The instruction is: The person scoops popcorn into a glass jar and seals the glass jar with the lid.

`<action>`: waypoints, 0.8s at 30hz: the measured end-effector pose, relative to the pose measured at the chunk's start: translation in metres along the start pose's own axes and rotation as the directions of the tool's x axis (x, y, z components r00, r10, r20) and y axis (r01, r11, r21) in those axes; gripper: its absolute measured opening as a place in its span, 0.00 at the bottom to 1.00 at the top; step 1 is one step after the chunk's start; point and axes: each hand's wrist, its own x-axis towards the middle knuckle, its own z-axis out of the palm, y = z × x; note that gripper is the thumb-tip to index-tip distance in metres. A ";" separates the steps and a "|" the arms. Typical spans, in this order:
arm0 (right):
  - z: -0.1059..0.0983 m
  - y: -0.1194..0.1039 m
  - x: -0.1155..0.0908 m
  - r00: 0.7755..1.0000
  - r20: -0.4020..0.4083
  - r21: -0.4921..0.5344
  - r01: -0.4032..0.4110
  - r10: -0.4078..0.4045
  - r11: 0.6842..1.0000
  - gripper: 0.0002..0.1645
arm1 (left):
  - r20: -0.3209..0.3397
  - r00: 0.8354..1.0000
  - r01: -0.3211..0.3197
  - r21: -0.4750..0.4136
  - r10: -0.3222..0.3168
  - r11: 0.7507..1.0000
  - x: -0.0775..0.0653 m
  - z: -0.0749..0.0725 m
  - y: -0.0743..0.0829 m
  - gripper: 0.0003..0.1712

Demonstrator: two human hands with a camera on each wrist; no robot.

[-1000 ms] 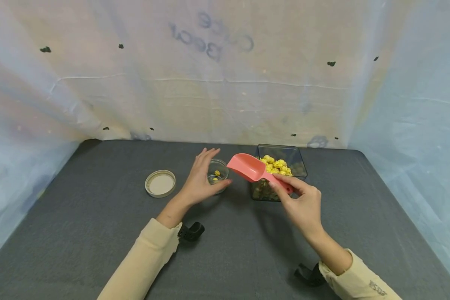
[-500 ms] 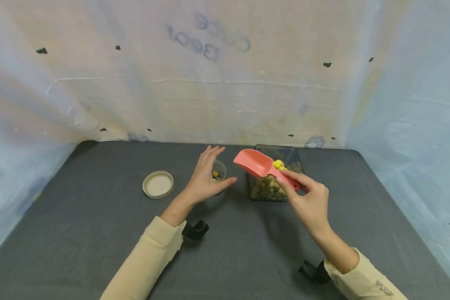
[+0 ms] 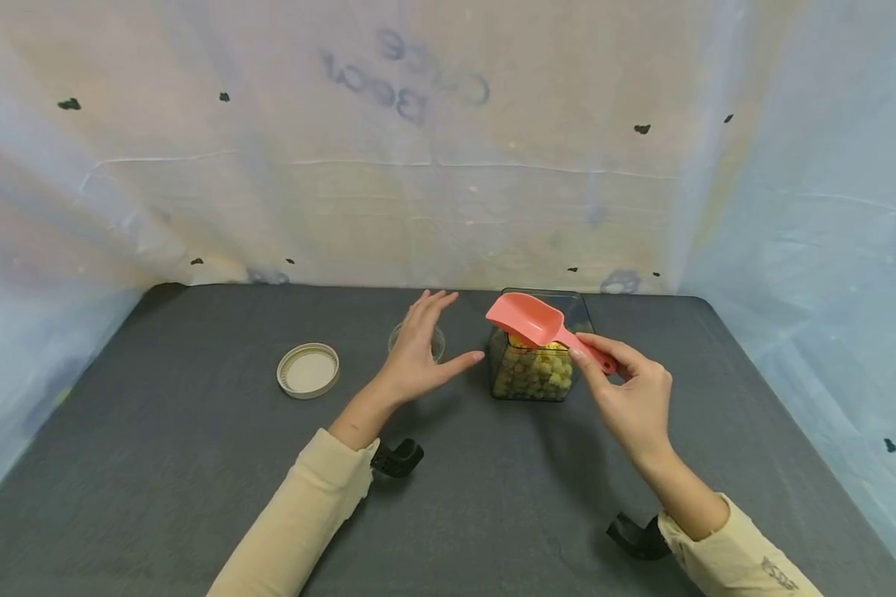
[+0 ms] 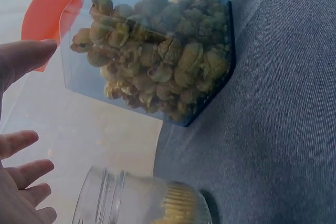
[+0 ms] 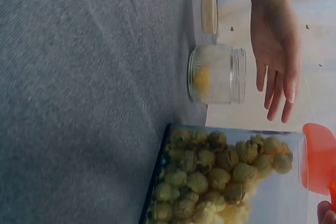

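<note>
My right hand (image 3: 635, 398) pinches the handle of a pink scoop (image 3: 528, 317) and holds it over the clear square container (image 5: 278, 192). The bowl of the scoop looks bare inside. Yellow popcorn (image 4: 152, 51) fills the lower part of the container. My left hand (image 3: 411, 361), fingers spread and palm turned right, hovers above a glass jar (image 5: 215, 77) and holds nothing. From the head view the hand covers most of the jar. A little yellow popcorn (image 5: 201, 78) lies at the jar's bottom, seen through the glass in the right wrist view.
A round lid (image 3: 308, 371) lies on the dark grey table (image 3: 194, 464), left of the jar. Pale plastic sheeting (image 3: 448, 207) hangs behind the table and along both sides. A black wrist strap (image 3: 398, 458) sticks out beside the left sleeve.
The scoop has moved right, away from the jar and over the container, in my right hand. My left hand has shifted slightly right and hides more of the jar.
</note>
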 end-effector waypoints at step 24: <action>-0.027 0.010 0.006 0.999 -0.036 -0.114 0.025 -0.029 0.993 0.13 | 0.084 0.994 0.081 -0.058 -0.076 0.995 0.017 0.024 0.012 0.51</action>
